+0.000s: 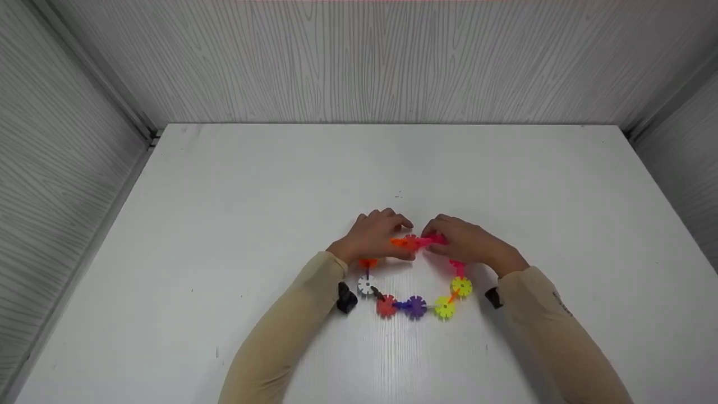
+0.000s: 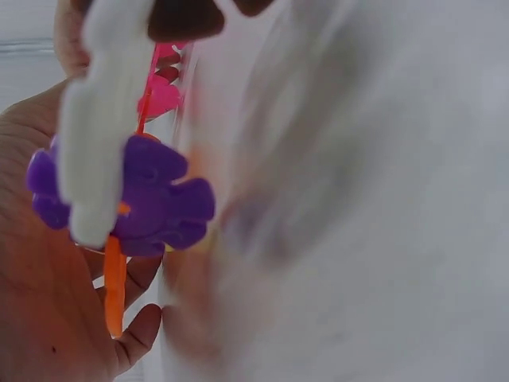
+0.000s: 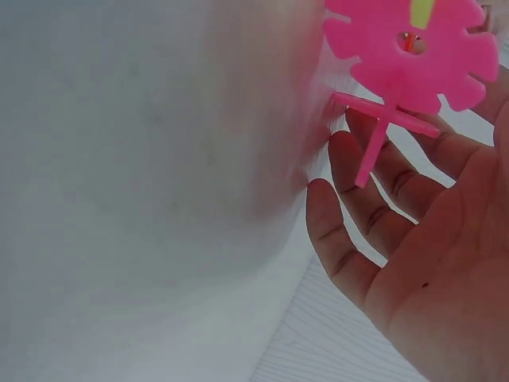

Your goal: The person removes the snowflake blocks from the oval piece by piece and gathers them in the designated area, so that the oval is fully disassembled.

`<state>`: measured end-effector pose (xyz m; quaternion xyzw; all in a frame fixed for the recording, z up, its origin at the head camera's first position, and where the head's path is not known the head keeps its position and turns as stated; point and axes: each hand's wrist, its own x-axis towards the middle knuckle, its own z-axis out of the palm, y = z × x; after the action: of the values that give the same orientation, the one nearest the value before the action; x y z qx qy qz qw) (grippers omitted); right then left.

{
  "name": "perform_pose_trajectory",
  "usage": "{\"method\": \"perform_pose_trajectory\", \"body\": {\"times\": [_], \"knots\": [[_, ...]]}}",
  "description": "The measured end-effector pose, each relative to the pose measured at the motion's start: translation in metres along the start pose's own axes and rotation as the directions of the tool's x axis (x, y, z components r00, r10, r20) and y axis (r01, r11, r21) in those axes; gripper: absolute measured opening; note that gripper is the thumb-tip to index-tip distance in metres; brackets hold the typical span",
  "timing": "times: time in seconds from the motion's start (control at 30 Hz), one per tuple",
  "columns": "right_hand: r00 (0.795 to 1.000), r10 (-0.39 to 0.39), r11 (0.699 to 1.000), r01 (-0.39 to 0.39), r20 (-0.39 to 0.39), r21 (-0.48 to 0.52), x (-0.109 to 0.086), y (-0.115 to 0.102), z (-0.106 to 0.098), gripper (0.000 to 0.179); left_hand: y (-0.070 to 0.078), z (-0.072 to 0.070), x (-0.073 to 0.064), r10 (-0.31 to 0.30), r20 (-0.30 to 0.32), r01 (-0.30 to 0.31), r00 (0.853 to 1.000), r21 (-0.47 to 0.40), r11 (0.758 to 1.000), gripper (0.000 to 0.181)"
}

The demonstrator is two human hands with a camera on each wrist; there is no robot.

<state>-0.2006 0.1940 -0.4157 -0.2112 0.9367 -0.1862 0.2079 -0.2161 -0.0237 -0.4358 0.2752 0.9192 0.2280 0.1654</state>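
Slotted plastic flower discs in several colours are linked into a ring on the table, with my hands at its far side. My left hand [image 1: 373, 233] curves round an orange disc [image 1: 398, 242], thumb and fingertips apart, beside a red disc [image 1: 412, 242]. Facing it, my right hand [image 1: 463, 238] holds a pink disc [image 1: 436, 239] between fingers and thumb. In the left wrist view, a purple disc [image 2: 167, 199] and a white disc [image 2: 95, 143] cross in front of the palm. Linked pink discs [image 3: 453, 64] stand before the right hand's loosely bent fingers in the right wrist view.
The near side of the ring has a white disc [image 1: 367, 284], a red-orange disc [image 1: 386, 306], a purple disc [image 1: 416, 307] and yellow discs [image 1: 445, 307]. They lie on the white table [image 1: 252, 185]. Wood-grain panels [image 1: 359, 62] border it at the back and sides.
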Motion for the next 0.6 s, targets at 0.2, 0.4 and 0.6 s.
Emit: {"method": "perform_pose_trajectory", "body": {"times": [0.2,0.4,0.6], "knots": [[1.0,0.017,1.0,-0.017,0.002,0.017,0.0013,-0.0005,0.0,0.03,0.0008,0.001,0.0037,0.012,0.02,-0.012,1.0,0.002,1.0,0.055],[1.0,0.002,1.0,-0.002,-0.011,0.03,0.0021,0.0015,0.0019,0.027,-0.0003,0.0013,0.0057,0.001,0.001,-0.001,1.0,-0.016,1.0,0.042],[1.0,0.002,0.998,0.0,-0.023,0.061,0.0021,0.0032,0.0032,0.026,0.0001,0.0003,0.0042,-0.014,-0.01,0.013,1.0,-0.07,0.997,0.038]]}}
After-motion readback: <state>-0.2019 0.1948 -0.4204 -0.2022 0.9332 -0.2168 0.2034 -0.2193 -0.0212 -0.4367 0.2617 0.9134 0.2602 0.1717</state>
